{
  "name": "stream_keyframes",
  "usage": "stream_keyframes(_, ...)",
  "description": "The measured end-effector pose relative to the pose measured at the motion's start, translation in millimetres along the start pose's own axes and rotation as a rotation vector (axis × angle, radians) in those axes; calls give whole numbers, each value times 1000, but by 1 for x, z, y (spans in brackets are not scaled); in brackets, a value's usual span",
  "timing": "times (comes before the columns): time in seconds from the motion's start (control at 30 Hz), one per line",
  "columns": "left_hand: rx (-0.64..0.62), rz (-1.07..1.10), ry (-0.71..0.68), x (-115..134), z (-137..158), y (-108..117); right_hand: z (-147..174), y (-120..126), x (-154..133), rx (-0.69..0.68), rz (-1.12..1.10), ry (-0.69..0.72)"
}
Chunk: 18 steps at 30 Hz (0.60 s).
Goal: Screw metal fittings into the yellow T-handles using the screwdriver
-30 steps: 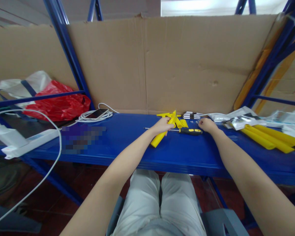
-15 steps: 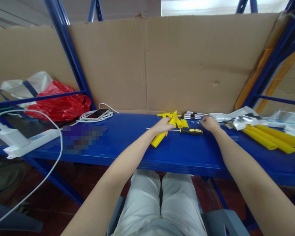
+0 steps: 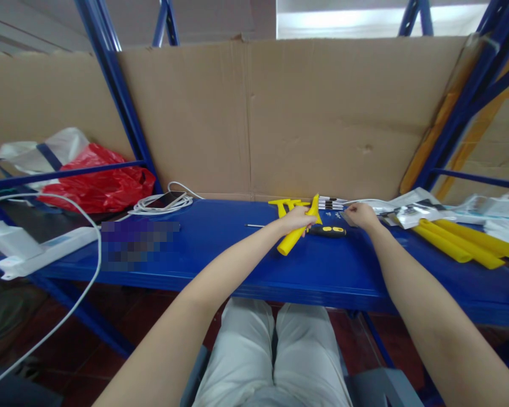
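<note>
My left hand (image 3: 297, 220) is closed around a yellow plastic piece with a tube-like handle and a flared top (image 3: 292, 242), tilted above the blue table. Behind that hand lie other yellow plastic parts (image 3: 285, 203). A screwdriver (image 3: 328, 232) with a black and yellow handle rests on the table, its shaft partly hidden by my left hand. My right hand (image 3: 362, 216) has its fingers pinched at the table beside a small greyish, see-through piece (image 3: 350, 219), which looks like a little bag. Tiny light-coloured parts (image 3: 331, 214) lie just left of it.
Several yellow tubes (image 3: 462, 243) and clear plastic packets (image 3: 424, 209) lie at the right. Striped white packs (image 3: 328, 202) sit by the cardboard wall (image 3: 314, 124). A coiled white cable (image 3: 159, 204), a power strip (image 3: 51, 249) and a red bag (image 3: 106, 178) are leftward.
My left hand has moved right with the yellow piece, over the screwdriver's shaft. At my right fingers the greyish see-through piece now shows. The view has shifted slightly.
</note>
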<state>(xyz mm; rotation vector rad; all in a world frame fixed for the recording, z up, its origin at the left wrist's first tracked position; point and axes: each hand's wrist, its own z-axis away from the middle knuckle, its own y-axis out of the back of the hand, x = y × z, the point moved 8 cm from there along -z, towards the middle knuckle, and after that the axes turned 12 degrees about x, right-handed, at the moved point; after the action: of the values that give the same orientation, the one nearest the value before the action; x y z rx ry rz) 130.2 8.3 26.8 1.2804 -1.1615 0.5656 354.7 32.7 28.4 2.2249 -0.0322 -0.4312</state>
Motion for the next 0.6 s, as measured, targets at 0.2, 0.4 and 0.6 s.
stream_keyframes(0.2, 27, 108, 11, 26, -17, -32, 0, -2, -3, -22, -6, 24)
stream_keyframes(0.4, 30, 161, 51, 28, -33, -55, -3, -6, -1, 6, -9, 48)
stream_keyframes(0.6, 50, 215, 124, 17, -46, -59, -1, -6, -4, 5, -3, 69)
